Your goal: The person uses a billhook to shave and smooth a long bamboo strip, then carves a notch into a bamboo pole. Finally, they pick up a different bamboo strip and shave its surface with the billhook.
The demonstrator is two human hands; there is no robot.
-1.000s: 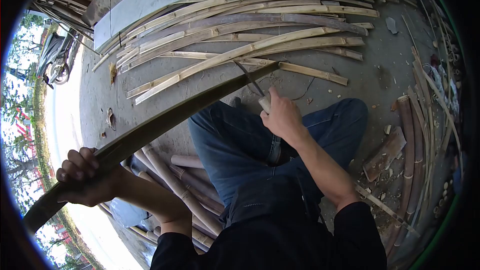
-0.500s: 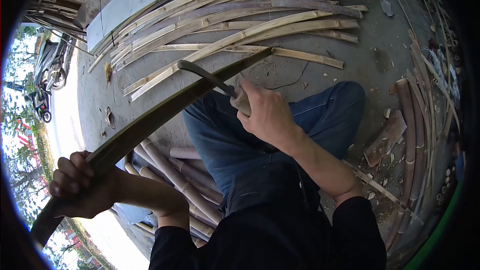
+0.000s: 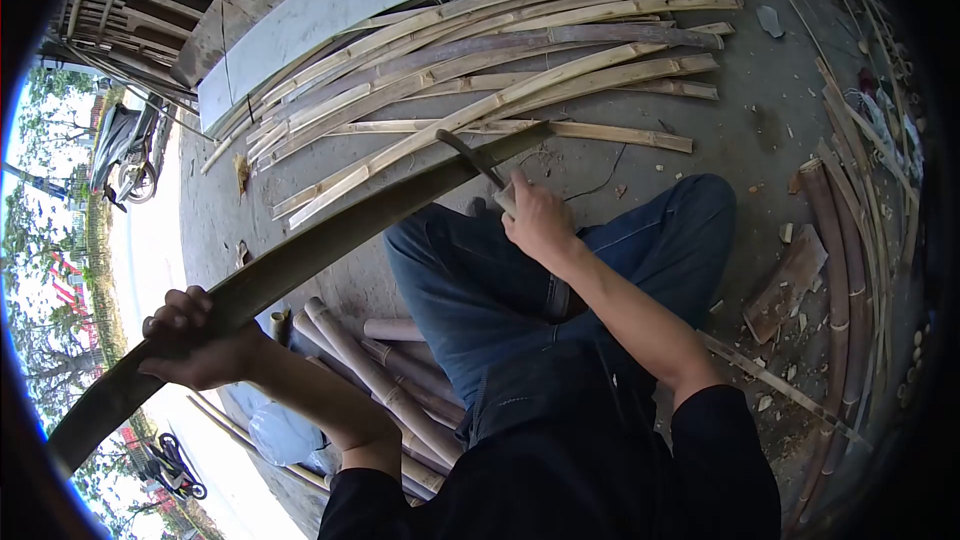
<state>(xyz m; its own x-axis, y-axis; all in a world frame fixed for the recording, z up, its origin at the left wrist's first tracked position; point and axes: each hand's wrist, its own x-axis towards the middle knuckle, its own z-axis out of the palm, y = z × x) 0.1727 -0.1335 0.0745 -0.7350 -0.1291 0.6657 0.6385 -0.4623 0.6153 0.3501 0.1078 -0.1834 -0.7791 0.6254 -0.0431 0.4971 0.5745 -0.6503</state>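
The bamboo strip slants from eight o'clock to one, grasped near eight by the left hand; the right hand clutches a knife across it. A twisting strip could make the knife skid.

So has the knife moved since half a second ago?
Yes: judged against the bamboo strips on the floor, the knife has moved right in the picture.

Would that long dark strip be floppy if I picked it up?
Probably not: the strip stretches far past the left hand without visibly drooping. It may be fairly light for its length, as it looks slim.
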